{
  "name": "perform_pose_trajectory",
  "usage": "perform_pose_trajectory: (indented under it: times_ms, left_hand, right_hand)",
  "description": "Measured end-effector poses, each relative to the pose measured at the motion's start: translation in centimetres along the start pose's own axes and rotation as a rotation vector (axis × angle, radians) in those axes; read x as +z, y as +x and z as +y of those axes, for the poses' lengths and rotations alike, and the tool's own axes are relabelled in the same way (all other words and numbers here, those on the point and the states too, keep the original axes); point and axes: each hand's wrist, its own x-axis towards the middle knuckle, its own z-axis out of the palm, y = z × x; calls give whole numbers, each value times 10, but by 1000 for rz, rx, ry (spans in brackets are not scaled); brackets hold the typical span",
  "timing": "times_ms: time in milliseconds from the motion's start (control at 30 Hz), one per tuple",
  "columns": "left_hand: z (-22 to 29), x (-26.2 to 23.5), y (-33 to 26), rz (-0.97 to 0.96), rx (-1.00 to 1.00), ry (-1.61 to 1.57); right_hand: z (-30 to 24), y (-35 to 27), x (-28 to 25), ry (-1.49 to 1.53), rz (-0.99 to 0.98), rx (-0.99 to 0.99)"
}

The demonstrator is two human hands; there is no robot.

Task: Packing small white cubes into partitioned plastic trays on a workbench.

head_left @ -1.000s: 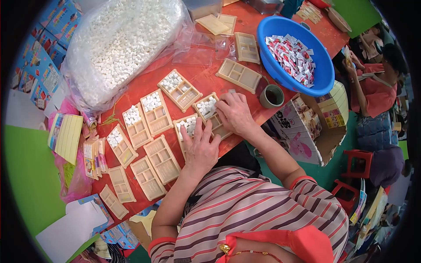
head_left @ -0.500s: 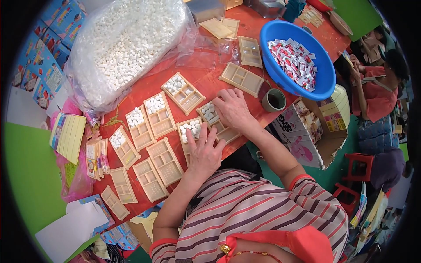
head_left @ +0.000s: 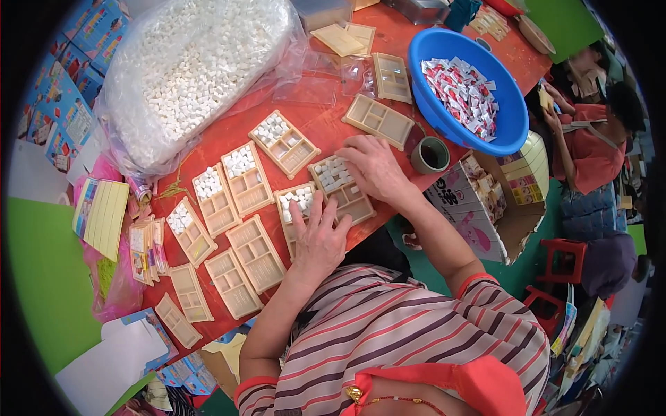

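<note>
A beige compartment tray (head_left: 357, 209) lies before me on the red table, its upper compartment packed with white cubes (head_left: 333, 173). My right hand (head_left: 378, 170) rests across this tray's right side, fingers stretched over the rim beside the cubes; its thumb is hidden. My left hand (head_left: 320, 239) is spread between this tray and a second beige tray (head_left: 286, 225), covering much of the second one. Loose white cubes (head_left: 300, 199) sit in the second tray's top compartment, near my left fingertips. I see nothing held in either hand.
More beige trays (head_left: 257, 253) lie to the left, several with cubes. A large clear bag of white cubes (head_left: 187, 90) is at the back left. To the right stand a blue basin (head_left: 517, 104) of small packets, a dark cup (head_left: 430, 154) and an open carton (head_left: 510, 253).
My right hand has drawn slightly back from the cubes, uncovering more of that tray's top compartment. My left hand stays nearly in place. The whole view has shifted slightly.
</note>
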Motion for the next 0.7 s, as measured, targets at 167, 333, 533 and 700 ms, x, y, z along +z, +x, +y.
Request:
perform_pose_trajectory:
  times_ms: [167, 333, 533, 700]
  left_hand:
    - [-1, 2, 0, 14, 9, -10]
    - [2, 3, 1, -7, 26, -17]
    - [4, 3, 0, -9, 21, -6]
    - [5, 4, 0, 12, 23, 6]
  right_hand:
    - [-5, -18, -19, 8, -28, 29]
    - [-17, -35, -7, -155, -174, -50]
    - [-15, -26, -3, -54, -48, -36]
    - [-15, -9, 10, 24, 77, -30]
